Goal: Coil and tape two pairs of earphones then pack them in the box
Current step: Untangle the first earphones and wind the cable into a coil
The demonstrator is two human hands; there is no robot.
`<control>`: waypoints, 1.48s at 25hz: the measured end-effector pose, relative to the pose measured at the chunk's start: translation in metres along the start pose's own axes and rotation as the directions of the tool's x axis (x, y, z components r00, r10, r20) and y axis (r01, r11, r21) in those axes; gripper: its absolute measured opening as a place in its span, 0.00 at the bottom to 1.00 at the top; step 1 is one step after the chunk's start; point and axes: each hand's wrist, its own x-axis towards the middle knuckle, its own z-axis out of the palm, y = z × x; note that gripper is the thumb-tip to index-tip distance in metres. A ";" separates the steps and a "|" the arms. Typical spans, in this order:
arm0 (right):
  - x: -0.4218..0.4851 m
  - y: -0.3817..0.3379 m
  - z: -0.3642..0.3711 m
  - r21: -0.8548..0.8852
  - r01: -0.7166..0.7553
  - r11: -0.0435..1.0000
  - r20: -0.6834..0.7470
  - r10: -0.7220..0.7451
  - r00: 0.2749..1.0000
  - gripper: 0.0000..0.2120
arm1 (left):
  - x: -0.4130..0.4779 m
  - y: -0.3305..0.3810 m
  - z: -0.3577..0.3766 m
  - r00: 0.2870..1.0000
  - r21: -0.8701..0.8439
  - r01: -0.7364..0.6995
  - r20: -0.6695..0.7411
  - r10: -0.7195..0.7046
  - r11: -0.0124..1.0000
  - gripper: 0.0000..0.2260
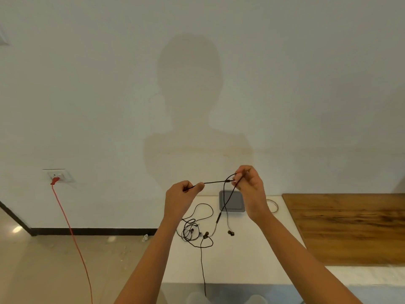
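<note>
While a thin black lead (203,270) trails off the near edge of the white worktop (252,260), a second pair of black earphones (190,232) lies in a loose tangle just beyond it. Above that, my left hand (183,195) and right hand (249,189) hold the first pair's thin black cable (215,182) taut between them. The fingers (238,184) of each hand are pinched on it, and the earbuds (230,233) hang low. I judge the cable light, limp and slippery, and weak at its joints, so I would grip the cord itself near the split and never tug the buds. Farther off, by the wall, the shallow dark grey square box (238,202) holds no earphones that I can see.
</note>
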 end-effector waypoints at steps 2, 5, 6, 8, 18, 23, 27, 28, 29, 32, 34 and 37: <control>0.008 -0.005 0.001 0.407 -0.246 0.879 -0.021 0.278 0.960 0.10 | -0.003 0.000 0.000 0.999 0.011 -0.021 0.025 0.021 1.000 0.24; 0.013 -0.007 -0.003 0.653 -0.424 0.627 0.049 0.523 0.851 0.10 | -0.006 -0.001 0.000 0.999 0.047 -0.032 0.009 0.032 0.998 0.25; 0.014 -0.005 -0.003 0.683 -0.435 0.586 0.053 0.555 0.830 0.10 | -0.008 0.000 0.000 1.000 0.061 -0.028 -0.002 0.028 0.998 0.25; 0.013 -0.002 -0.001 0.728 -0.410 0.549 0.039 0.565 0.824 0.08 | -0.010 0.000 -0.001 0.999 0.084 -0.018 -0.032 0.020 0.996 0.26; 0.026 0.003 -0.019 0.506 -0.483 0.714 -0.132 0.618 0.775 0.09 | -0.002 -0.012 -0.018 0.995 0.058 -0.030 -0.092 0.035 0.998 0.24; 0.014 0.024 -0.023 0.133 -0.780 0.612 -0.096 0.791 0.604 0.11 | 0.002 -0.006 -0.018 0.994 0.101 -0.069 -0.077 0.077 0.993 0.17; 0.012 0.035 -0.040 0.075 -0.682 0.728 0.121 0.672 0.731 0.08 | 0.008 -0.003 -0.027 0.987 0.127 -0.099 -0.112 0.113 0.987 0.15; 0.011 0.037 -0.047 0.041 -0.635 0.771 0.163 0.622 0.766 0.08 | 0.011 -0.002 -0.029 0.986 0.130 -0.105 -0.113 0.120 0.986 0.16; 0.010 0.041 -0.054 0.013 -0.602 0.798 0.204 0.587 0.783 0.10 | 0.013 -0.001 -0.031 0.987 0.131 -0.107 -0.110 0.121 0.986 0.16; 0.008 0.045 -0.064 0.035 -0.617 0.786 0.277 0.585 0.762 0.14 | 0.017 0.003 -0.030 0.988 0.134 -0.117 -0.085 0.129 0.984 0.16; 0.006 0.049 -0.064 0.055 -0.631 0.773 0.275 0.596 0.754 0.13 | 0.020 0.007 -0.027 0.986 0.131 -0.138 -0.076 0.149 0.982 0.16; 0.002 0.065 -0.068 -0.220 -0.554 0.803 0.240 0.595 0.767 0.13 | 0.023 0.010 -0.025 0.981 0.153 -0.177 -0.048 0.187 0.972 0.15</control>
